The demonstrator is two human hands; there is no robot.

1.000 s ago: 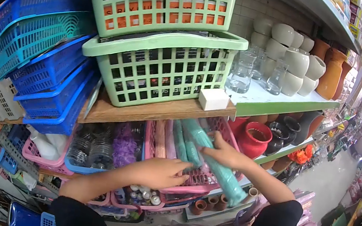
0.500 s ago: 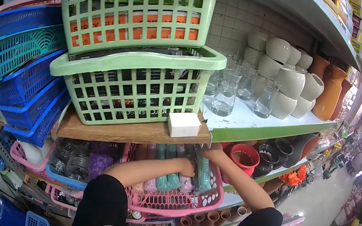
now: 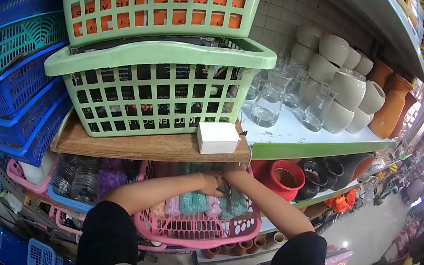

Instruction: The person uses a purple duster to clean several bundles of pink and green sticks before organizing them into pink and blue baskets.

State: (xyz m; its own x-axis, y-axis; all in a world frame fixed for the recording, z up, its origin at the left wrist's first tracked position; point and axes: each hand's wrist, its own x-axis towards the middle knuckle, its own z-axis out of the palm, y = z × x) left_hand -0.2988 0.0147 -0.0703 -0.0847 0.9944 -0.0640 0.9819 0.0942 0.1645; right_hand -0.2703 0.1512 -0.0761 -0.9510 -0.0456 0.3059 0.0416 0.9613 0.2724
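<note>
The teal plastic-wrapped roll (image 3: 234, 209) that slanted over the rim of the pink perforated plastic basket (image 3: 187, 239) now lies inside it. Left hand (image 3: 211, 182) and right hand (image 3: 233, 172) have closed together at its back, fingers partly curled, hold unclear; above it, orange printed boxes (image 3: 180, 15) read "SPRAY".
</note>
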